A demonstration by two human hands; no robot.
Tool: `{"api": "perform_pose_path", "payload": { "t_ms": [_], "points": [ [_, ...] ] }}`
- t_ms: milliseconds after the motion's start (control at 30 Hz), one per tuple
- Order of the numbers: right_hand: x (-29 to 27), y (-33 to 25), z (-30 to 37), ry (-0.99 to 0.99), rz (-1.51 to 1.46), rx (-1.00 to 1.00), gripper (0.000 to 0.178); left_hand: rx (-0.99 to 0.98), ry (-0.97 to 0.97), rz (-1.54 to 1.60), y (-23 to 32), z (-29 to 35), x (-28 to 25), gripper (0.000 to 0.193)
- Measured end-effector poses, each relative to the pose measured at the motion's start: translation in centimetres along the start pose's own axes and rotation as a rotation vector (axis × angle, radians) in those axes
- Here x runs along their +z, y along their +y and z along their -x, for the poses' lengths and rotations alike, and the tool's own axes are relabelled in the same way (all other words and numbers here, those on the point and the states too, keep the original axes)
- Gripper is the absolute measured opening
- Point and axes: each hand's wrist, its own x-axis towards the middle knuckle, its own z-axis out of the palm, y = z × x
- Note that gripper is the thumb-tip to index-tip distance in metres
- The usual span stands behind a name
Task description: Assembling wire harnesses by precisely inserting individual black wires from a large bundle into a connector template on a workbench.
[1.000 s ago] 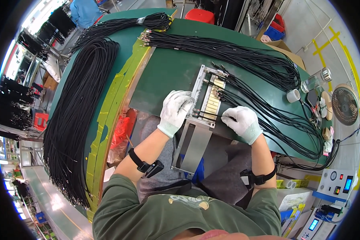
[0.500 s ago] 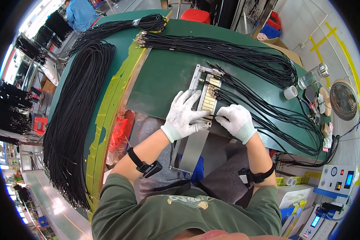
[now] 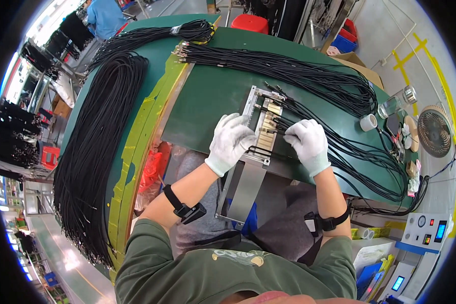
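Note:
Both my hands wear white gloves. My left hand [image 3: 231,143] is at the left side of a metal fixture [image 3: 249,105], its thumb and fingers drawn together near the frame. Whatever may be in that pinch is hidden. To the fixture's right, my right hand [image 3: 309,146] has its fingers curled together beside the black cables [image 3: 334,133]; I cannot make out what it holds. The fixture carries a row of brass-coloured slotted blocks [image 3: 264,138], and several cable ends lie across them. A black cable [image 3: 261,150] crosses the fixture's near end, between my hands.
Bundles of black cable lie along the far edge [image 3: 283,71] and on the left table [image 3: 104,137]. A yellow-taped wooden edge [image 3: 149,109] divides the tables. At the right stand a fan [image 3: 434,133], a glass jar [image 3: 396,101] and a white tape roll [image 3: 368,122].
My right hand has moved right, away from the fixture. My left hand's spread fingers have drawn together and lifted off the frame's near end, uncovering the cable there.

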Motion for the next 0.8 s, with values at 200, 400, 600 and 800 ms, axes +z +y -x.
{"api": "perform_pose_path", "payload": {
  "t_ms": [200,400,600,800],
  "points": [
    [-0.1,-5.0,0.2,0.028,-0.265,-0.138,0.014,0.082,0.082,0.006,1.1,0.4,-0.6,0.016],
    [-1.1,-5.9,0.9,-0.03,-0.329,-0.185,0.019,0.117,0.065,0.104,1.7,1.2,-1.6,0.012],
    [-3.5,-5.4,2.1,-0.064,-0.5,0.087,0.011,0.072,0.158,-0.012,2.2,1.4,-2.9,0.013],
    [-1.4,-4.0,1.5,-0.064,-0.24,-0.042,0.011,0.046,0.131,-0.1,-0.3,0.8,-2.1,0.013]
  ]
}}
